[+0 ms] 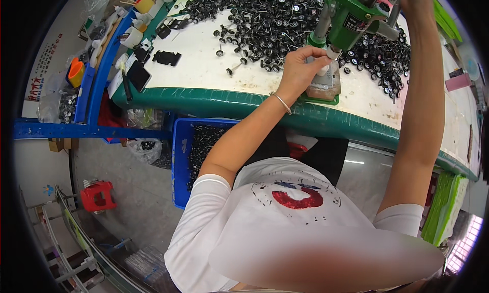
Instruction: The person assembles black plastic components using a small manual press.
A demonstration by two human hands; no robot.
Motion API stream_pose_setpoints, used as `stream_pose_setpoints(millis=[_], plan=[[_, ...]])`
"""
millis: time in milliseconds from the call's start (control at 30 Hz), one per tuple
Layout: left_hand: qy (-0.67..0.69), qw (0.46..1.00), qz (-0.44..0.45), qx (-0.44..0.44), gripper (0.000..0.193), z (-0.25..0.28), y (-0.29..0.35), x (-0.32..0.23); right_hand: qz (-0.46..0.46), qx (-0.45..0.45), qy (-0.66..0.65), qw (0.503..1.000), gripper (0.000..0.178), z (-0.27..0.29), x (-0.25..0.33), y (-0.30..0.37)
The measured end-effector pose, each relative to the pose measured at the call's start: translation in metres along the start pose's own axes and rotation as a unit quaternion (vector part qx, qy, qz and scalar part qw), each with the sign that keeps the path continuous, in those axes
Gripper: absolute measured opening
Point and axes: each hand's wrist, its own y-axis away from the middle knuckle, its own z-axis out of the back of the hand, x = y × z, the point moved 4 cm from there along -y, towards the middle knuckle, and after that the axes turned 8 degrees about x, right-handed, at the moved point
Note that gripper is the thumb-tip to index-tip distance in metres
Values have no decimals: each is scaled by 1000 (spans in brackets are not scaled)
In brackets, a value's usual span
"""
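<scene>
Working at press (349, 25) — left hand (296, 71), fingers curled beside ram (333, 53), any pinch hidden; right hand (416, 1) by lever (395, 10), fingers unclear. Wheels (265, 30) heaped on desk (196, 69) — probably light, stiff, slick; best taken by rod (236, 67).

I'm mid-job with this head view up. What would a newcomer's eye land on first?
Probably the heap of small black wheels spread over the far side of the white tabletop, many with thin metal shafts. Next, the green press at upper right of centre, with the person's left grip at its lower end. Below the table's near edge, the bright blue bin of small dark parts also stands out.
</scene>
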Motion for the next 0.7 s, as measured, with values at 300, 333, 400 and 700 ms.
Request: stream_pose_setpoints(millis=[300, 333, 400, 700], plan=[[-394, 908, -130, -57, 8, 86, 55, -24, -73, -54, 63, 994, 24, 38, -27, 28], [-453, 881, -124, -56, 8, 95, 61, -22, -85, -74, 71, 991, 25, 48, -27, 41], [-567, 816, -101, -49, 7, 107, 72, -16, -106, -112, 86, 984, 27, 69, -33, 64], [-607, 770, -148, -125, 24, 146, 85, -32, -154, 106, 351, 917, 24, 134, -154, 190]])
